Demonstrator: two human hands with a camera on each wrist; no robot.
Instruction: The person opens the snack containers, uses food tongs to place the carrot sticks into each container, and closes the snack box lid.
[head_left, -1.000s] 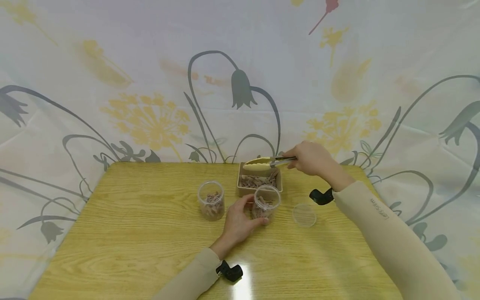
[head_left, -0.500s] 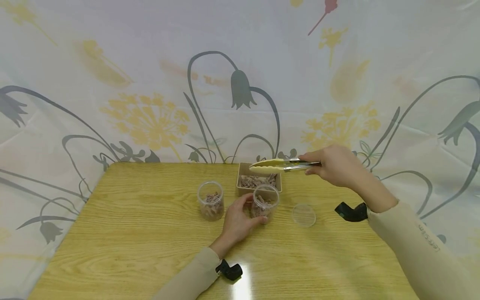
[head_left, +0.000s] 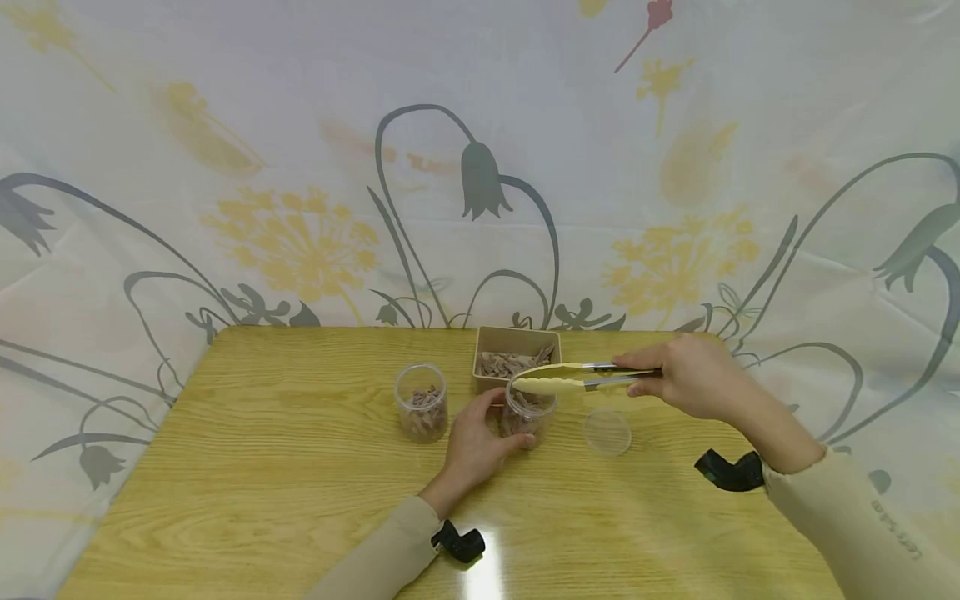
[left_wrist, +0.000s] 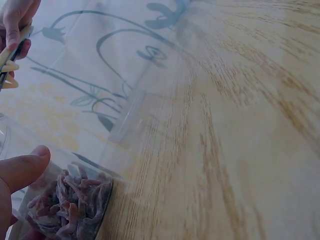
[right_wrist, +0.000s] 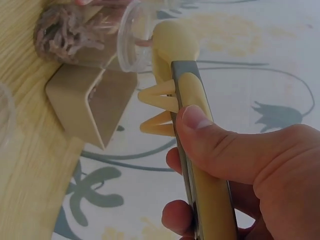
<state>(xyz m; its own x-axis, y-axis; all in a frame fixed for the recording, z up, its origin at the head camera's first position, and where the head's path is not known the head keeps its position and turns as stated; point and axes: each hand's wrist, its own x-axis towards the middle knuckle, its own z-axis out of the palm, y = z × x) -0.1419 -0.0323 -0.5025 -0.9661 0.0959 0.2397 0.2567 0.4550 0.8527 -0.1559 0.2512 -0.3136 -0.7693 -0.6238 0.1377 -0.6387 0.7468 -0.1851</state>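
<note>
My left hand (head_left: pixel 474 446) grips a clear plastic jar (head_left: pixel 531 429) on the table, thumb on the near side and fingers behind. Brownish-purple strips (left_wrist: pixel 75 205) fill its lower part. In my right hand (head_left: pixel 693 375) are tongs (head_left: pixel 551 386) with pale yellow heads and metal arms, held level. Their tips reach over the mouth of the jar. In the right wrist view, a strip (right_wrist: pixel 144 42) shows between the jar's rim and the head of the tongs. Right behind the jar stands a beige rectangular box (head_left: pixel 517 337) holding more such strips.
A second open jar (head_left: pixel 422 417) with similar strips stands left of my left hand. To the right of the held jar lies a round clear lid (head_left: pixel 607 432). The wooden table (head_left: pixel 285 467) ends at a flower-patterned cloth (head_left: pixel 315 167) at the back.
My right hand has drawn the tongs from above the box toward me and to the right, down to the mouth of the jar. My left hand and the jar have stayed put.
</note>
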